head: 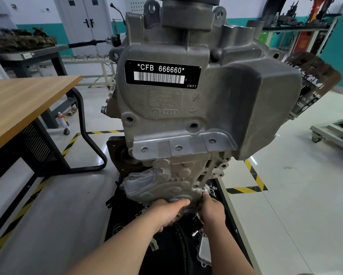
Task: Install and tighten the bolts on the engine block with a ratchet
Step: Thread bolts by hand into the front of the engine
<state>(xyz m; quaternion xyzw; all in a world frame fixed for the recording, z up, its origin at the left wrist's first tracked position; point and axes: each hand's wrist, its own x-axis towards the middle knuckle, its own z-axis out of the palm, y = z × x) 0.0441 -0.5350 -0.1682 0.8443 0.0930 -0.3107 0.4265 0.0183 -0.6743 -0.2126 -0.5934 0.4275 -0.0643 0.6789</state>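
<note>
Since the engine block (pixel 166 116) above both hands is prob. heavy, stiff cast metal, left hand (pixel 170 212) grips its lower edge; right hand (pixel 212 212) just beside it, grip can't tell.

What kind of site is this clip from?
Probably an automotive repair or training workshop: a grey cast-metal engine stands upright, yellow-and-black hazard tape marks the pale floor, and a metal shelf rack of dark engine parts stands at the back.

Hands (pixel 167 212) (pixel 212 210) on engine block (pixel 176 108) (barcoded)
</note>
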